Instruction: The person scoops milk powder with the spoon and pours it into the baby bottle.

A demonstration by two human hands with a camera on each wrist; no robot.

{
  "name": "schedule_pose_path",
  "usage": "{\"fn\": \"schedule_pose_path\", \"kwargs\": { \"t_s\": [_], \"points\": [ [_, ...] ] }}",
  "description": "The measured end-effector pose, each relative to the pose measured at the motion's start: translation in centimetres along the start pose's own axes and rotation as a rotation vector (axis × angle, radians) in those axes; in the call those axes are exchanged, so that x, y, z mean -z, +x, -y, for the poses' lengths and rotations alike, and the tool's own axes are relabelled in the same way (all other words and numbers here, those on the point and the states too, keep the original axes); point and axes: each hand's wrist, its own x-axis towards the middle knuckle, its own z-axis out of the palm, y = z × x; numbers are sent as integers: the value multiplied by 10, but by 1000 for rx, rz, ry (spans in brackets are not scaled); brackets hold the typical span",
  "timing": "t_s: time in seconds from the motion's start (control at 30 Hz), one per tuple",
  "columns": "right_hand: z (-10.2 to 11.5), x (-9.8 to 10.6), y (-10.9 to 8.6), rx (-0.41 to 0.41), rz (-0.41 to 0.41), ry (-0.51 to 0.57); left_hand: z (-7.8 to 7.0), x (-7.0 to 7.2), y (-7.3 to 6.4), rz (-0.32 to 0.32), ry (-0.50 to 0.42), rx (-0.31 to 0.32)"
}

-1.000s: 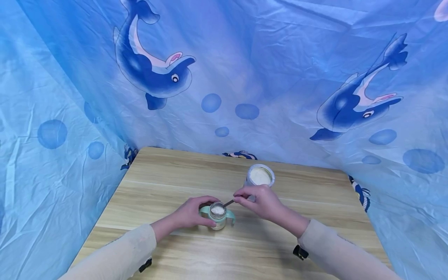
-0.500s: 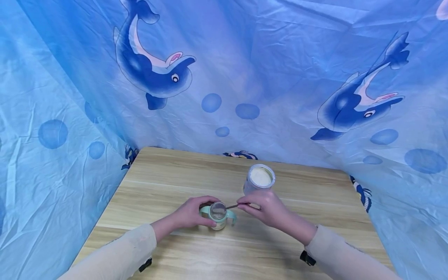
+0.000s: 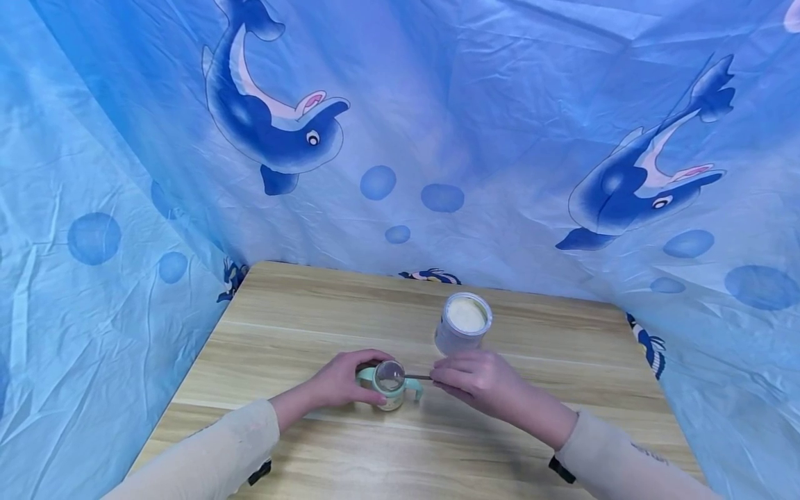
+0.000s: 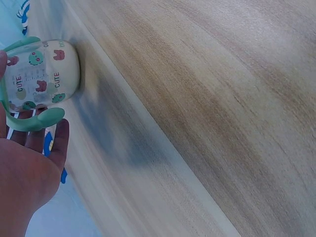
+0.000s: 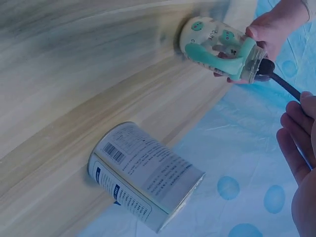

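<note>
A clear baby bottle [image 3: 391, 401] with two mint-green handles stands upright on the table. My left hand [image 3: 345, 379] grips its upper part from the left, fingers behind and thumb in front. In the left wrist view the bottle [image 4: 54, 74] shows "CUTE" prints and pale contents at its base. My right hand [image 3: 484, 383] pinches the handle of a dark spoon [image 3: 419, 377]. The spoon's bowl [image 5: 265, 66] is tipped at the bottle's open mouth in the right wrist view. Behind the right hand stands an open can [image 3: 461, 339] filled with pale powder.
The wooden table [image 3: 312, 298] ends at a blue dolphin-printed curtain [image 3: 400, 139], which rises behind it and along both sides. In the right wrist view, the label and barcode of the can [image 5: 145, 173] face the camera.
White powder seen at the bottle's mouth a second ago no longer shows there. My right hand has shifted right and nearer, turning the spoon over. The left hand and bottle stay put.
</note>
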Motion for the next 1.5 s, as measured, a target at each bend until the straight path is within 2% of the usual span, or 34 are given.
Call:
{"fn": "schedule_pose_path", "kwargs": {
  "t_s": [0.3, 0.4, 0.47, 0.7, 0.8, 0.87, 1.0, 1.2, 1.5],
  "points": [
    [-2, 1, -7, -115, -64, 95, -2, -1, 1, -4, -6, -5],
    [-3, 0, -11, -188, -80, 132, -3, 0, 0, -3, -2, -1],
    [-3, -1, -13, -284, -88, 182, -4, 1, 0, 1, -8, 1],
    [0, 7, -21, -771, -91, 429, -12, 12, 4, 15, 1, 12],
    [-1, 12, -24, -912, -84, 524, -17, 19, 9, 29, 26, -2],
    [-3, 15, -27, -973, -88, 571, -21, 24, 12, 39, 39, -18],
    [-8, 21, -34, -1001, -129, 591, -31, 35, 21, 55, 56, -44],
    [-20, 40, -46, -1053, -184, 528, -47, 45, 48, 56, 89, -77],
    [-49, 58, -69, -1119, -250, 417, -60, 40, 98, 76, 135, -83]
  ]
}}
